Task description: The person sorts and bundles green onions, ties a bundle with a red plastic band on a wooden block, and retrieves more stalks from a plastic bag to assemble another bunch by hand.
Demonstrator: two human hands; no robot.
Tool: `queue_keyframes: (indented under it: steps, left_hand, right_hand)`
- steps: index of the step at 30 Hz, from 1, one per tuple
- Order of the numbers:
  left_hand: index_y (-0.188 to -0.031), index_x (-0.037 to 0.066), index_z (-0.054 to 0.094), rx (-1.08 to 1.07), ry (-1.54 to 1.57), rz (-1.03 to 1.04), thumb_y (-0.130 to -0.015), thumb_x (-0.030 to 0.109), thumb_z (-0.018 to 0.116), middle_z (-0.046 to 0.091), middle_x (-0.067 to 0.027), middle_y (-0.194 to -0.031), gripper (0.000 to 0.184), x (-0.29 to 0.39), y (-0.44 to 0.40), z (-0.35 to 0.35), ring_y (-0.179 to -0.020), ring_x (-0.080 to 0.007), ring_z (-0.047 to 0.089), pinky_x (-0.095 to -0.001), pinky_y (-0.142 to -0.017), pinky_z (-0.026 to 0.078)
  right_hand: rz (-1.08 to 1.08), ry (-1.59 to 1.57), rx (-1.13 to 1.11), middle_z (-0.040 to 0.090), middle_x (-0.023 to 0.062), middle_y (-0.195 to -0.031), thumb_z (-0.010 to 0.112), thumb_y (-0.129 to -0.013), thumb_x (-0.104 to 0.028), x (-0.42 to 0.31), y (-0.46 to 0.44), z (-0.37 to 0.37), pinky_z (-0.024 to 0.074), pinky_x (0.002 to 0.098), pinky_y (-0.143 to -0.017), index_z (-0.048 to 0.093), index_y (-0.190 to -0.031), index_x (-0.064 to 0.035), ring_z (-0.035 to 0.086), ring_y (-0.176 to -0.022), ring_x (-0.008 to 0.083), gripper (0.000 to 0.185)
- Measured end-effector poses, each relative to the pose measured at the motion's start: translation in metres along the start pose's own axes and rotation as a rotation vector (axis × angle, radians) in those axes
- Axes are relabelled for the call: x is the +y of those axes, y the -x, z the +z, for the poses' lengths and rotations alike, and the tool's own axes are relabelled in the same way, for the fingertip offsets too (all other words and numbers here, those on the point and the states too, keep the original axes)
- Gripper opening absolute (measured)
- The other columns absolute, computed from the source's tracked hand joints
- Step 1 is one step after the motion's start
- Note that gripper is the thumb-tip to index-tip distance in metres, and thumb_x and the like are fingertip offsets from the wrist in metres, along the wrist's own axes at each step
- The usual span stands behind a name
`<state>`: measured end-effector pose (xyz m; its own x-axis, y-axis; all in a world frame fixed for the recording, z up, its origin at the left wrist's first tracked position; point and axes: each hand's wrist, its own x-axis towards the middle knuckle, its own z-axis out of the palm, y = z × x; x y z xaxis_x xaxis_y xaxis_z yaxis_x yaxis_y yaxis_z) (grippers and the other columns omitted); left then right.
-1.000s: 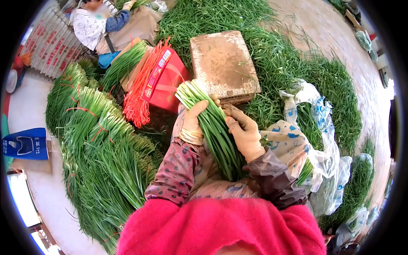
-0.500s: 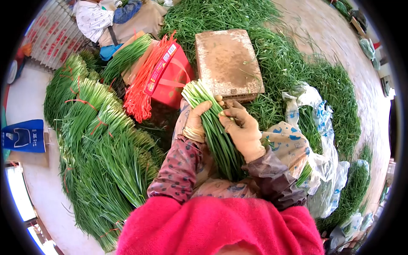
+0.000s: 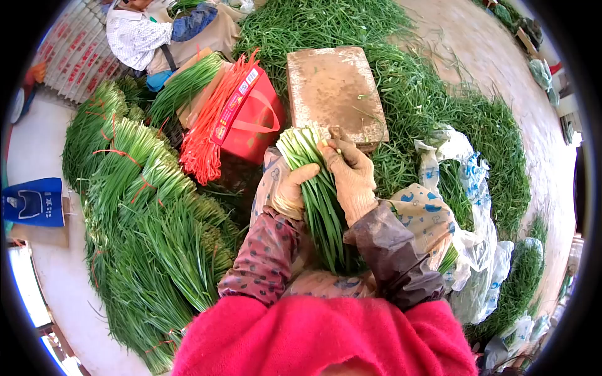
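Observation:
A bunch of garlic chives [image 3: 326, 225] lies across my lap, its pale cut ends pointing up and away and its green leaves toward me. My left hand [image 3: 293, 190], in a light glove, wraps round the bunch from the left with the thumb across it. My right hand [image 3: 350, 172], gloved too, is closed at the pale ends on the right side, thumb and fingers pinching stalks there. Just beyond the bunch sits a worn, dirt-stained block [image 3: 332, 91].
Tied chive bundles [image 3: 144, 207] are piled at left. Red ties [image 3: 210, 135] hang over a red box [image 3: 254, 128]. Loose chives [image 3: 483, 150] spread behind and right, beside a clear plastic bag [image 3: 480, 250]. Another person's sleeve [image 3: 191, 22] shows at top left; a blue bag [image 3: 34, 202] is far left.
My right hand has moved up along the bunch to the pale ends. The bunch stands slightly more upright, and my left hand has shifted a little down.

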<state>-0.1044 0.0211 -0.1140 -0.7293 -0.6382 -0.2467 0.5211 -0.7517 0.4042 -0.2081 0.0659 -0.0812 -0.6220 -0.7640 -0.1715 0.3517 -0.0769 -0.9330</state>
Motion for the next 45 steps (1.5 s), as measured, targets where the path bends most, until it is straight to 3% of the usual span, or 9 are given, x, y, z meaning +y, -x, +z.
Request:
queue_keyframes:
  steps: [19,23,27,29,33,35,38,42,45]
  left_hand:
    - [-0.129,0.004,0.049,0.044,-0.206,0.105,-0.078,0.009,0.069,0.063,-0.0086,-0.113,0.055,-0.015,-0.011,0.013,-0.098,-0.0218,0.063,-0.0349,-0.086,0.052]
    - [-0.123,0.004,0.054,0.088,-0.137,0.144,-0.077,0.006,0.071,0.065,-0.0072,-0.106,0.049,-0.017,-0.012,0.011,-0.094,-0.0218,0.064,-0.0353,-0.083,0.053]
    - [-0.111,0.001,0.06,0.111,-0.086,0.184,-0.079,0.007,0.068,0.066,-0.0084,-0.101,0.033,0.013,-0.001,0.03,-0.092,-0.0216,0.064,-0.0356,-0.083,0.053]
    - [-0.111,0.001,0.061,0.167,-0.01,0.205,-0.081,0.006,0.065,0.066,-0.009,-0.1,0.03,0.007,-0.011,0.018,-0.092,-0.0219,0.064,-0.0348,-0.083,0.053]
    - [-0.114,0.002,0.06,0.202,-0.207,0.308,-0.079,0.005,0.069,0.067,-0.009,-0.103,0.036,0.004,-0.005,0.039,-0.092,-0.0212,0.064,-0.0331,-0.084,0.051]
    - [-0.117,0.002,0.059,0.165,-0.428,0.275,-0.077,0.006,0.071,0.067,-0.0087,-0.102,0.042,0.014,0.002,0.048,-0.092,-0.0198,0.064,-0.0314,-0.081,0.051]
    - [-0.136,0.002,0.042,0.153,-1.149,0.214,-0.074,0.007,0.074,0.065,-0.0106,-0.106,0.07,0.047,0.016,0.053,-0.09,-0.016,0.062,-0.0278,-0.079,0.049]
    - [-0.138,0.002,0.038,0.572,-0.723,0.376,-0.084,0.01,0.066,0.066,-0.0153,-0.102,0.061,0.068,0.009,-0.037,-0.084,-0.019,0.064,-0.0317,-0.072,0.053]
    - [-0.103,0.007,0.061,0.85,-0.102,0.239,-0.09,0.028,0.065,0.069,-0.0087,-0.091,0.025,0.084,0.016,-0.144,-0.066,-0.0165,0.059,-0.0302,-0.059,0.048]
  right_hand:
    - [-0.464,1.068,-0.108,0.053,0.0222,-0.129,0.044,-0.096,-0.036,-0.008,-0.054,-0.004,0.0387,0.0444,-0.1,0.052,-0.129,-0.006,0.047,-0.122,0.0388,0.045]
    - [0.127,0.862,-0.216,0.041,0.0192,-0.143,0.041,-0.098,-0.038,-0.029,-0.048,0.001,0.0381,0.0397,-0.102,0.039,-0.142,-0.0126,0.045,-0.127,0.0331,0.05]
    - [-0.038,0.249,-0.434,0.032,0.019,-0.15,0.047,-0.098,-0.038,-0.033,-0.011,-0.013,0.0291,0.0376,-0.109,0.018,-0.15,-0.008,0.03,-0.139,0.0285,0.066]
    - [0.222,1.008,-0.608,0.047,0.0213,-0.138,0.083,-0.067,-0.017,-0.062,0.01,-0.008,0.0426,0.0359,-0.099,0.011,-0.15,-0.0045,0.05,-0.125,0.0285,0.11]
    - [0.247,1.119,-0.499,0.059,0.015,-0.124,0.085,-0.065,-0.015,-0.018,0.011,-0.025,0.0482,0.0372,-0.09,0.018,-0.147,-0.0025,0.059,-0.111,0.0292,0.107]
    - [-0.108,0.494,-0.465,0.064,0.0075,-0.106,0.082,-0.065,-0.007,0.048,-0.001,-0.059,0.0519,0.0318,-0.079,0.035,-0.138,-0.0016,0.063,-0.093,0.022,0.087]
    - [0.286,0.268,-0.441,0.065,0.0083,-0.097,0.078,-0.067,0.0,0.007,0.006,-0.044,0.049,0.0249,-0.056,0.042,-0.13,-0.0037,0.062,-0.072,0.0146,0.073]
    - [0.28,0.137,-0.417,0.066,0.0063,-0.095,0.081,-0.065,0.002,0.022,-0.011,-0.071,0.0493,0.0238,-0.057,0.053,-0.115,-0.0032,0.062,-0.074,0.0129,0.057]
    - [0.345,0.124,-0.418,0.066,0.006,-0.097,0.082,-0.066,0.0,0.021,-0.018,-0.082,0.052,0.0264,-0.069,0.055,-0.113,-0.0024,0.063,-0.084,0.0146,0.054]
